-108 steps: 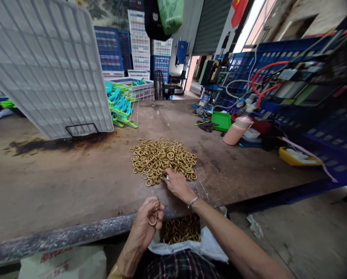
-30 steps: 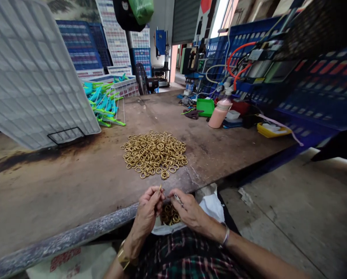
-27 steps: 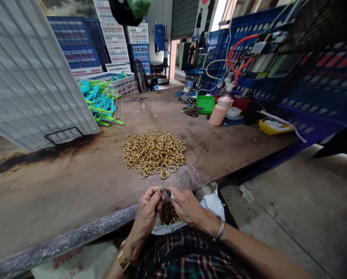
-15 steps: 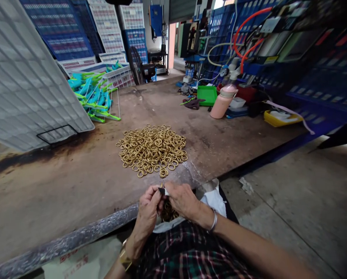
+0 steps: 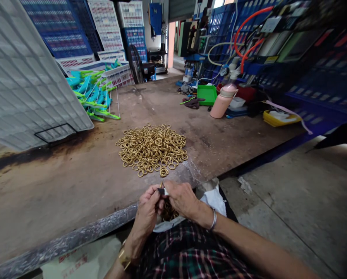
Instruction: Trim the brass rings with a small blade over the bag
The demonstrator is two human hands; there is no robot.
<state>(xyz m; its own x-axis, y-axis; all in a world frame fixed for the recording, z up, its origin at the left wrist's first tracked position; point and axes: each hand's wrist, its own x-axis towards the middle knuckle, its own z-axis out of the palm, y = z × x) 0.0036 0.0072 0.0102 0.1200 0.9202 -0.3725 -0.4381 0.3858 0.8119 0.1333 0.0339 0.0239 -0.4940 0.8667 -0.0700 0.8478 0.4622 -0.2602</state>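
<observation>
My left hand (image 5: 146, 207) and my right hand (image 5: 182, 199) meet at the table's front edge, fingers closed. Between the fingertips a gold-coloured ring (image 5: 161, 185) shows edge-on, mostly hidden. A small black piece (image 5: 161, 191) lies at my left thumb tip and a white piece (image 5: 166, 192) at my right thumb; whether these are finger wraps or held items is unclear. Just beyond the hands a heap of gold-coloured rings (image 5: 152, 147) rests on the brown table (image 5: 103, 186). Below the hands, more rings (image 5: 169, 212) lie in a white bag (image 5: 215, 201) at my lap.
A tilted pale ribbed panel (image 5: 36, 77) stands at left, beside turquoise and lime plastic pieces (image 5: 96, 97). Toward the back right are a pink bottle (image 5: 220, 104), a green tray (image 5: 206, 95) and a yellow tray (image 5: 280, 118). A black fan (image 5: 135, 64) and stacked crates (image 5: 133, 35) stand behind.
The hands stay together in nearly the same place, with only a slight shift of the fingers. The view has moved very slightly; the ring heap looks the same.
</observation>
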